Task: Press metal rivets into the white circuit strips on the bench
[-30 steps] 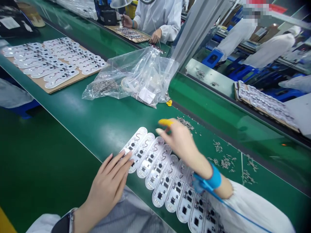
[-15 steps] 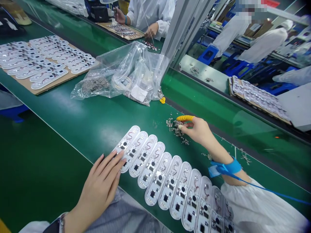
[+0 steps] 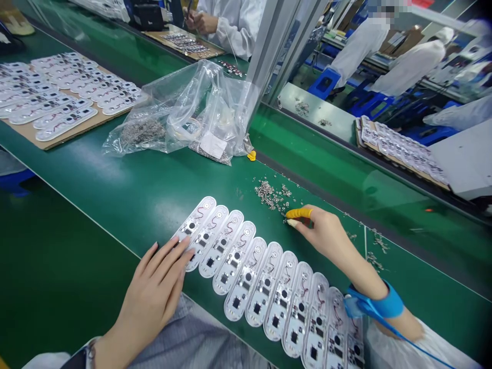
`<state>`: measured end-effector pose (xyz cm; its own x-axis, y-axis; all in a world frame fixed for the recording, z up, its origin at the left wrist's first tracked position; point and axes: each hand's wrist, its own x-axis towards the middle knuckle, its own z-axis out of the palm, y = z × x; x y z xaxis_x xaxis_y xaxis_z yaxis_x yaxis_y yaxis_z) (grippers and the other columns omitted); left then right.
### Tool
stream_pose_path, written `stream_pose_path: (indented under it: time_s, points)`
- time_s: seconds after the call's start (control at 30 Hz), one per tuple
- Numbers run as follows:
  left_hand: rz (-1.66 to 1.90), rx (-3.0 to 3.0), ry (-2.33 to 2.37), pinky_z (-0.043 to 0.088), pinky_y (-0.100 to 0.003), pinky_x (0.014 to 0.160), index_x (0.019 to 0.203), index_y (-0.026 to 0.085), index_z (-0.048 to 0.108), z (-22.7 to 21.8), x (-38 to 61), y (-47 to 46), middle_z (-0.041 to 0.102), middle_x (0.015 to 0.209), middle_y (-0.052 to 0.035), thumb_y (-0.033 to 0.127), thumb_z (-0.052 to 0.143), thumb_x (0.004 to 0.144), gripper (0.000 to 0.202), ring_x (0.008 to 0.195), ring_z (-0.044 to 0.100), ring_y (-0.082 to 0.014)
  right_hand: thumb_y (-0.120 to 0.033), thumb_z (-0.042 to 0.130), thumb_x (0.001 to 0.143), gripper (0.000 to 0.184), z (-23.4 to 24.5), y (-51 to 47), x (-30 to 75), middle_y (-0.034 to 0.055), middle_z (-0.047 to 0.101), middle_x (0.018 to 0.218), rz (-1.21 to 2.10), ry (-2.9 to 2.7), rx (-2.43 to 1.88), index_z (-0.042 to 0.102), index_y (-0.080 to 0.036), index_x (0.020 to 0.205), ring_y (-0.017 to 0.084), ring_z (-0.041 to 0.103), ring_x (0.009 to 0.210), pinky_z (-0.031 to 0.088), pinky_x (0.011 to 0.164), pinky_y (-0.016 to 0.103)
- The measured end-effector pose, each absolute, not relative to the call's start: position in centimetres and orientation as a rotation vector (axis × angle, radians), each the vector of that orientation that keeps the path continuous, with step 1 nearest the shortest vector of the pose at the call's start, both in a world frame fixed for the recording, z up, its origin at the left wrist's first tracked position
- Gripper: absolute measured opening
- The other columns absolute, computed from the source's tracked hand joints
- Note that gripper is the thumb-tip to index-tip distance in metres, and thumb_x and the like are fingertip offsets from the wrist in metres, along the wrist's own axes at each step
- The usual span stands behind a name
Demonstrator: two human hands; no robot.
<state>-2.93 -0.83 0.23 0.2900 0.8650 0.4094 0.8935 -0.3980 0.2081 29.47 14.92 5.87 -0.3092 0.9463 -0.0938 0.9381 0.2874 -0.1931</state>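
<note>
My left hand [image 3: 154, 287] lies flat with its fingers stretched out, the tips resting on the lower part of the leftmost white oval casing [image 3: 200, 214]. That casing heads a slanting row of similar casings [image 3: 251, 271], each with a circuit board, thin red and dark wires and a round disc at its upper end. My right hand [image 3: 317, 225], a yellow finger cot on its index finger, pinches thumb and index finger together at the near edge of a pile of tiny metal parts [image 3: 271, 195]. Anything between those fingertips is too small to make out. A blue strap circles my right wrist.
Clear plastic bags [image 3: 207, 113] holding small metal parts lie behind the row. Cardboard trays [image 3: 49, 146] of finished-looking casings stand at left and across the green conveyor [image 3: 307, 148] at right. A metal post [image 3: 269, 51] rises behind. A co-worker's hands [image 3: 202, 21] are at the back.
My right hand has moved from over the pile to its near right edge, uncovering more small parts. My left hand stays on the first casing. The co-worker's hands have come together.
</note>
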Motion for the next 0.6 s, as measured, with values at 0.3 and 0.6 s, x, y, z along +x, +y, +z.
stream_pose_path:
  time_s: [0.3, 0.6]
  points:
    - [-0.707, -2.495, -1.701, 0.028, -0.045, 0.110, 0.130, 0.015, 0.048, 0.6, -2.6, -0.7, 0.050, 0.136, -0.0102, 0.015, 0.041, 0.093, 0.038, 0.132, 0.039, -0.0267, -0.024, 0.051, 0.083, 0.014, 5.0, 14.5, 29.0, 0.0071, 0.062, 0.085, 0.215, -2.615, -1.767, 0.061, -0.017, 0.076, 0.019, 0.057, 0.066, 0.044, 0.053, 0.030]
    - [-1.213, -2.671, -1.868, 0.040, -0.032, 0.096, 0.123, 0.023, 0.050, 4.1, 0.2, -0.7, 0.060, 0.120, -0.0031, 0.012, 0.041, 0.094, 0.032, 0.116, 0.050, -0.0183, -0.017, 0.049, 0.080, 0.012, 8.3, 11.3, 24.8, 0.0007, 0.065, 0.065, 0.570, -2.449, -1.349, 0.061, -0.018, 0.078, 0.012, 0.060, 0.052, 0.049, 0.050, 0.022]
